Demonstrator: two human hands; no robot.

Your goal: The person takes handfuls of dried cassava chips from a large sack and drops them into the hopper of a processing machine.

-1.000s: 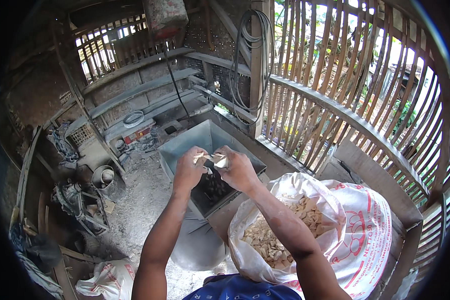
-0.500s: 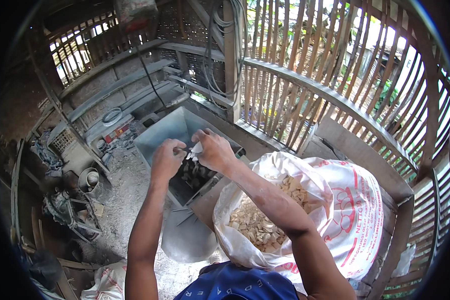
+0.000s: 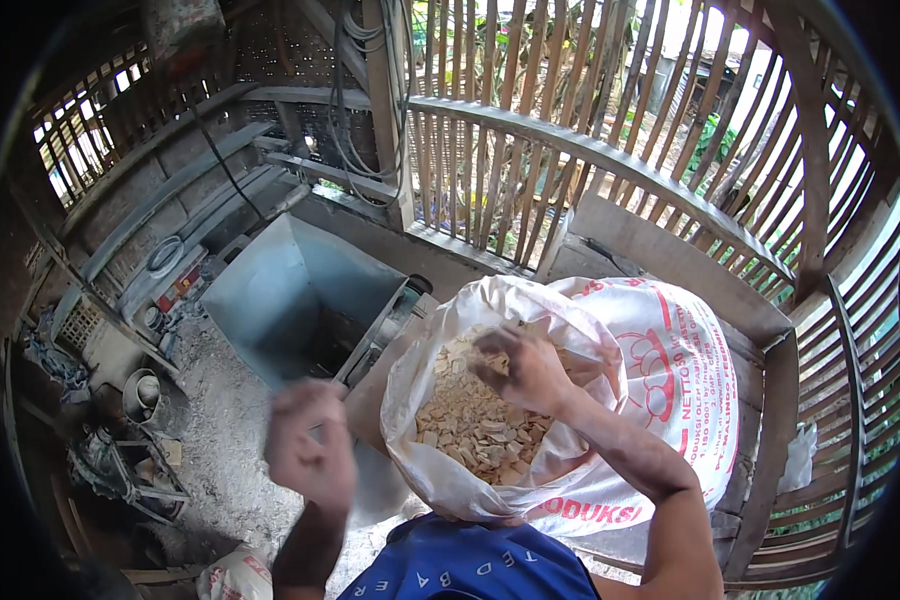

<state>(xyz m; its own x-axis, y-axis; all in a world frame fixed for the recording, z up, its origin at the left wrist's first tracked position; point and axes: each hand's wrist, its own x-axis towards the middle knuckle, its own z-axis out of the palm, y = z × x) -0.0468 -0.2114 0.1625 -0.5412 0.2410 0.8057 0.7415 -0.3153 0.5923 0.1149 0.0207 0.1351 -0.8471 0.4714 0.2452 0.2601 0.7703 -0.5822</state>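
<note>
An open white sack point(image 3: 410, 410) with red print holds pale dried chips point(image 3: 480, 430). Inside its mouth, my right hand point(image 3: 525, 370) hovers at or touches the chips, bent fingers apart and nothing plainly gripped. My left hand point(image 3: 313, 450) is smeared by motion between the sack and a metal hopper point(image 3: 255, 280). Its fingers look partly curled, but whether they hold anything is unclear. The hopper, bluish-grey and square-mouthed, stands just beyond, its inside dark toward the bottom.
Another printed white sack point(image 3: 690, 370) adjoins the open one on a wooden platform. A slatted bamboo wall point(image 3: 530, 140) rises behind. At left are a bucket point(image 3: 150, 400), a metal frame point(image 3: 140, 470) and a dusty floor point(image 3: 220, 440). A cable point(image 3: 220, 160) hangs above the hopper.
Both hands have left the hopper, where they were close together over white pieces. My right hand has moved into the sack; my left has come back nearer me. The view has shifted right.
</note>
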